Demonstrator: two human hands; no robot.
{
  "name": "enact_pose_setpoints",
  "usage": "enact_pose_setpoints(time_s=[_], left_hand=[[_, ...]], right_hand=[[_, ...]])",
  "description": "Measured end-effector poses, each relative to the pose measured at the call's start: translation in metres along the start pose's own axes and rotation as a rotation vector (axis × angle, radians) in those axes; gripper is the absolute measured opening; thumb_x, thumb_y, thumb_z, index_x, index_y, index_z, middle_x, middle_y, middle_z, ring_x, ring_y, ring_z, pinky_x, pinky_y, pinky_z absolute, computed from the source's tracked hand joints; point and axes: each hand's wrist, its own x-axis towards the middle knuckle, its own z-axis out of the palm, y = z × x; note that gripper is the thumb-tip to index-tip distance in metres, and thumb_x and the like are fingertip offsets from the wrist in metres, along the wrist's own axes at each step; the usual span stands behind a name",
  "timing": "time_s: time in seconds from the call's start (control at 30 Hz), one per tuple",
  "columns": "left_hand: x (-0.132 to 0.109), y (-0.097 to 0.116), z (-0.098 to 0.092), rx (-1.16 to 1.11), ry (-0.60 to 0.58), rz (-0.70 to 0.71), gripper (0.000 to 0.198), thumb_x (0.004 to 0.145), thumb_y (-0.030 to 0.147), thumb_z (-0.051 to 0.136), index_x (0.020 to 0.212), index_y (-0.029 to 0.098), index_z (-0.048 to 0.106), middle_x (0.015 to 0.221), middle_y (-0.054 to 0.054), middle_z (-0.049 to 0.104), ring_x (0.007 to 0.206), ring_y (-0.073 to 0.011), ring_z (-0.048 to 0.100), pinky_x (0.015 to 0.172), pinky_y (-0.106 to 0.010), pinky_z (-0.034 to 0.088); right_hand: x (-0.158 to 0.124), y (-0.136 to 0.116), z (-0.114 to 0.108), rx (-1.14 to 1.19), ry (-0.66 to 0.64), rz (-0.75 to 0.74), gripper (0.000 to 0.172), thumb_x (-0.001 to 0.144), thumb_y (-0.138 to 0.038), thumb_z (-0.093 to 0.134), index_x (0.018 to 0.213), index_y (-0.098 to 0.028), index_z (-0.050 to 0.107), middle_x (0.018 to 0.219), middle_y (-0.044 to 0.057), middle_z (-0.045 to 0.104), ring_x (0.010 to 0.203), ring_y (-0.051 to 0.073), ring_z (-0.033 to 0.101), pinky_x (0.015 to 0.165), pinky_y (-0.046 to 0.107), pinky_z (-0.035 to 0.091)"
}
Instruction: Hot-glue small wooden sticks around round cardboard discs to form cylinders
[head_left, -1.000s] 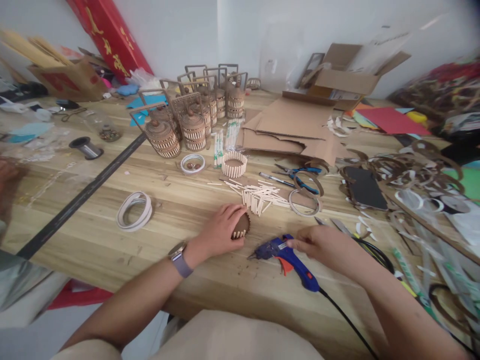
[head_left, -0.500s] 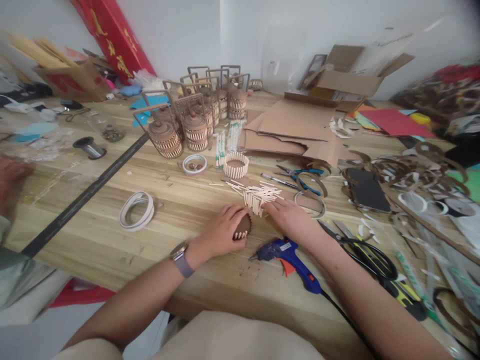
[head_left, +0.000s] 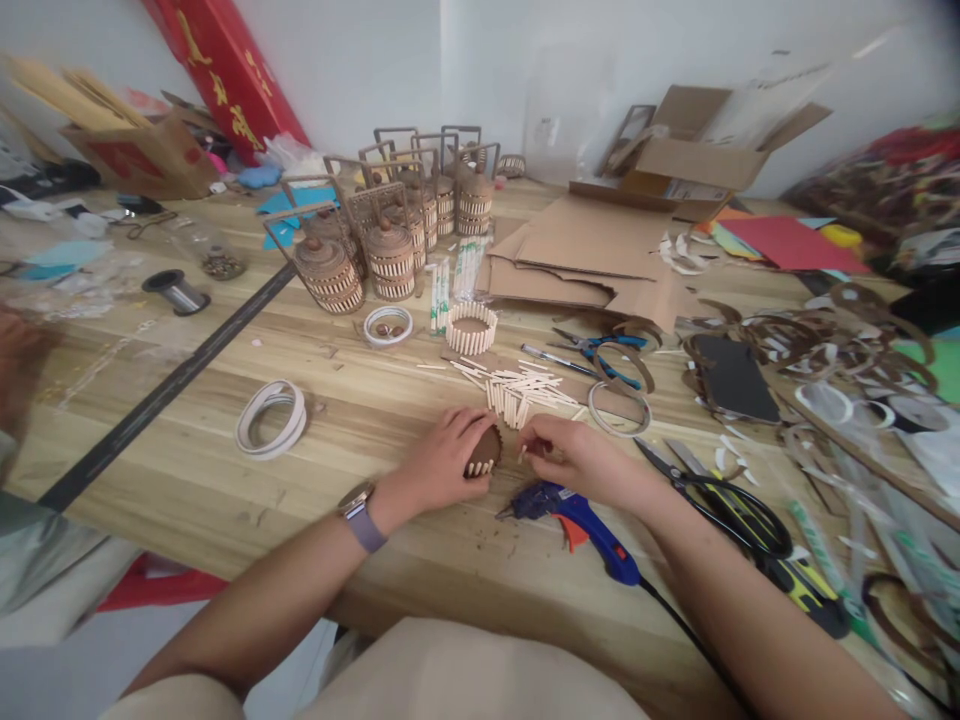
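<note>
My left hand is closed around a round brown cardboard disc that has short wooden sticks standing along its near edge. Just right of it, my right hand pinches a small wooden stick between thumb and finger. Beyond both hands lies a pile of loose wooden sticks. A finished-looking ring of upright sticks stands behind the pile. Below my right hand rests a blue glue gun, its nozzle pointing left towards the disc.
Small lidded stick baskets with tall handles stand at the back. White tape rolls lie left. Scissors, pliers and brown strips fill the right. Flattened cardboard lies behind. Another person's hand shows far left.
My right hand has drawn back from the stick pile towards me and now holds a small stick near the disc. My left hand keeps its grip, nearly still.
</note>
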Motion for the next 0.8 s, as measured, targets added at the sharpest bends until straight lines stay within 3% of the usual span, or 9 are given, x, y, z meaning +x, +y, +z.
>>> enact_pose_setpoints(time_s=[0.13, 0.8], left_hand=[[0.0, -0.001, 0.001, -0.002, 0.0, 0.009, 0.076, 0.074, 0.021, 0.069, 0.143, 0.017, 0.038, 0.142, -0.015, 0.048, 0.132, -0.0343, 0.042, 0.113, -0.055, 0.037], [0.002, -0.001, 0.0, -0.029, -0.026, 0.0, 0.076, 0.072, 0.02, 0.07, 0.141, 0.015, 0.041, 0.142, -0.016, 0.049, 0.133, -0.0339, 0.042, 0.114, -0.054, 0.036]], right_hand=[[0.002, -0.009, 0.011, 0.144, -0.024, 0.034, 0.011, 0.082, -0.015, 0.054, 0.086, -0.018, 0.063, 0.071, -0.002, 0.063, 0.063, 0.013, 0.056, 0.059, 0.021, 0.043], [0.008, -0.013, 0.025, -0.018, -0.016, -0.096, 0.014, 0.087, -0.008, 0.053, 0.089, -0.019, 0.061, 0.087, 0.005, 0.07, 0.078, 0.018, 0.064, 0.074, 0.027, 0.048]])
